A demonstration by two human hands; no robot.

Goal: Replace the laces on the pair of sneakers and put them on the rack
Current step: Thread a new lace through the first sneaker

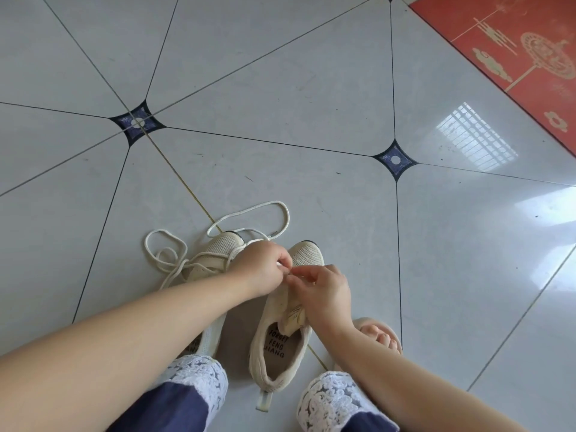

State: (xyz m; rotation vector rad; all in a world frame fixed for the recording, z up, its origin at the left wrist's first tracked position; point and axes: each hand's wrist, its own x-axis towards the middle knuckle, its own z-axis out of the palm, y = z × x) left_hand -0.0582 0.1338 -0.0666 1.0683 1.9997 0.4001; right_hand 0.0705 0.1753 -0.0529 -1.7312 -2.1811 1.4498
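Left sneaker [223,244] and right sneaker [277,344] set side by side at tiled floor's [280,104] near edge, loose lace [249,212] trailed from the former, its end pinched by left hand [261,266] and right hand [324,291] over the latter

The right sneaker [280,347] is set upright, toe pointed away. It is cream mesh and unlaced, with the tongue exposed and the printed insole visible. The left sneaker [221,247], matching in colour, is placed just beside it on the left, parallel. A cream lace [249,209] is looped loosely around the left sneaker's toe.
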